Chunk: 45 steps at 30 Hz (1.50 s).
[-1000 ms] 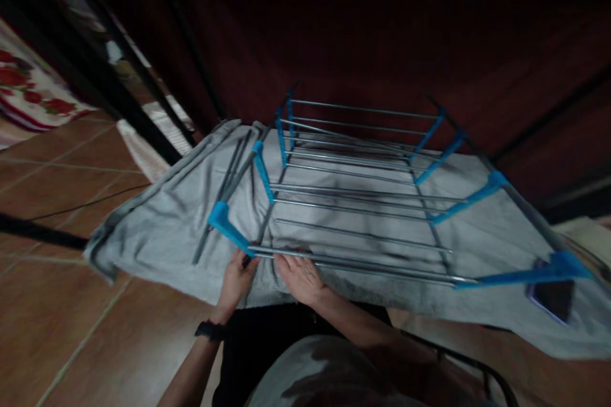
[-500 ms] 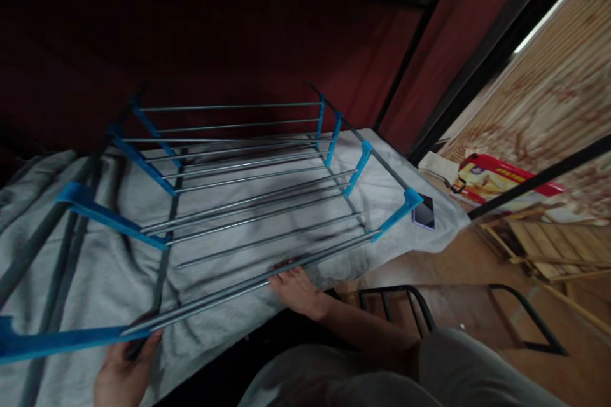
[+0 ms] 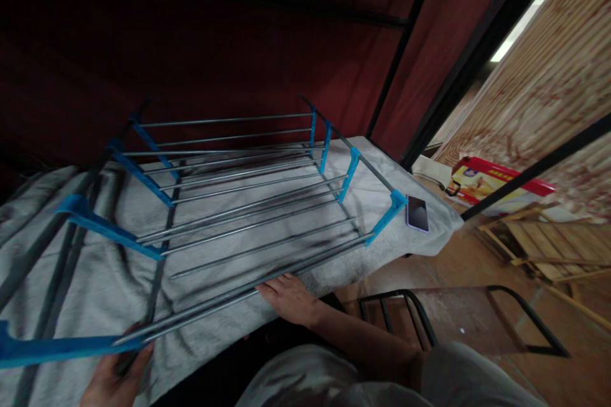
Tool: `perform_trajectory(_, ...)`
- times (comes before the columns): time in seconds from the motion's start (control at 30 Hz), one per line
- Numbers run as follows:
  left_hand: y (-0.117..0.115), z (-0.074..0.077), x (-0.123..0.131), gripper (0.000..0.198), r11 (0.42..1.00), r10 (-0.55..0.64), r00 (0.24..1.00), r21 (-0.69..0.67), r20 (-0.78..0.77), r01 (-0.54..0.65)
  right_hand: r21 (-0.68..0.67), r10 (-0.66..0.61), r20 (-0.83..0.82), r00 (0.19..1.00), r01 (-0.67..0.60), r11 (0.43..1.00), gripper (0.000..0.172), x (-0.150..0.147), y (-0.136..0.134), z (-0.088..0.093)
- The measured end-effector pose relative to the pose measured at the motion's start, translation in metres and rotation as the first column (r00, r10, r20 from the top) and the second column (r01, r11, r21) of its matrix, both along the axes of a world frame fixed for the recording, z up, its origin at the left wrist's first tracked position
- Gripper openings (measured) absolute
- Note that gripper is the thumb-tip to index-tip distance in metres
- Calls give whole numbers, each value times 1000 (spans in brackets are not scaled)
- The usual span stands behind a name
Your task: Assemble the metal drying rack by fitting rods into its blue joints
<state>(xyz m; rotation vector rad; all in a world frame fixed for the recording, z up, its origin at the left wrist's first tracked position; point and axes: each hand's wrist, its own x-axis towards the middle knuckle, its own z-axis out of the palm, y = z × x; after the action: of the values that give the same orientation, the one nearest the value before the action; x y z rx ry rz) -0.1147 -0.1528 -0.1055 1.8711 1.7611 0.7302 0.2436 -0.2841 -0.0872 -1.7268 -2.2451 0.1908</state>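
Note:
A folding rack (image 3: 238, 203) of grey metal rods and bright blue plastic brackets lies on a grey towel (image 3: 95, 280). My right hand (image 3: 286, 296) rests at the towel's front edge, just under the nearest rods, fingers stretched towards them. At the bottom left my left hand (image 3: 114, 378) is closed round a dark tube beside the nearest blue bracket (image 3: 57, 350), where the front rods end.
A phone (image 3: 417, 213) lies on the towel's right corner, next to a blue bracket. A red and yellow box (image 3: 496, 181) and wooden slats (image 3: 539, 245) lie on the floor to the right. A black metal frame (image 3: 477, 318) stands below. Dark red cloth hangs behind.
The view has swung right, so the rack now sits left of centre. My hands have spread apart along the front rods, the left one going far left to the bracket.

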Motion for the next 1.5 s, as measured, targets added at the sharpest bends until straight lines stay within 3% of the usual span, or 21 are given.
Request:
perform_trajectory(0.17,-1,-11,-8,45,999,-9,988,-36,154,15,105,199,-92,976,-189,976,35,-1,-39,13)
perform_trajectory(0.27,-2,-15,-10,39,999,-37,980,-24,194,42,82,108,-193,975,-94,992,38,12,-49,40)
perform_trajectory(0.4,-6,-12,-7,37,999,-45,973,28,225,40,40,-125,-317,940,145,989,42,56,-16,88)
perform_trajectory(0.5,-10,-7,-2,37,999,-34,972,43,234,25,-68,-208,-237,949,197,978,39,88,35,103)
perform_trajectory(0.6,-15,-6,2,35,998,-17,967,61,255,2,-217,-169,-18,985,161,963,35,97,83,95)
perform_trajectory(0.7,-19,-7,5,32,995,26,960,84,277,-51,-289,-40,73,996,60,956,34,82,113,77)
perform_trajectory(0.87,-24,-4,6,30,996,28,942,71,334,-55,-345,75,187,979,-6,938,29,44,127,54)
perform_trajectory(1.0,-19,0,0,28,999,29,917,1,397,-32,-324,152,247,957,-66,944,27,30,124,58)
perform_trajectory(1.13,-3,6,-11,36,990,142,867,-59,477,-130,-123,211,197,958,-189,974,32,24,124,88)
perform_trajectory(1.27,30,30,-11,46,976,177,765,-7,619,-220,118,172,152,973,-191,974,35,12,147,121)
perform_trajectory(1.37,67,55,-3,57,981,96,692,49,715,-187,154,123,161,979,-148,977,33,-2,174,129)
perform_trajectory(1.5,115,82,13,63,992,-35,700,108,713,-60,56,91,186,978,-103,993,29,-23,206,124)
